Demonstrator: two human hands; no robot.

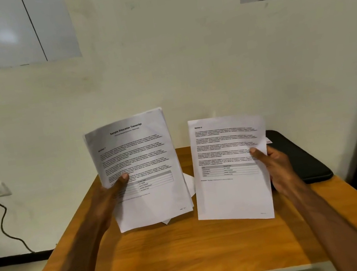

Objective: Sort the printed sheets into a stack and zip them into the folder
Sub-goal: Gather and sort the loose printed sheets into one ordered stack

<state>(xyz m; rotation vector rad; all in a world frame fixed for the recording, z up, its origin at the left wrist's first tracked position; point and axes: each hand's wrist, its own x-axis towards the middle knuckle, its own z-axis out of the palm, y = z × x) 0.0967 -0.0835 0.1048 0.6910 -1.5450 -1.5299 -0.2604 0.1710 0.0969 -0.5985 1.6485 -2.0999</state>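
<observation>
paper is held in both hands above the table [192, 251]: a stack [140, 165] of printed sheets, headed "sample education transcript", is gripped at its left edge by the left hand [111, 193], thumb on the front. a single sheet [230, 169] is pinched at its right edge by the right hand [275, 166]. the dark folder [301, 157] is seen lying on the table's far right corner, behind that hand.

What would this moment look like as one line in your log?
left hand: holds sheet stack | right hand: holds single sheet | folder: on table, untouched
</observation>
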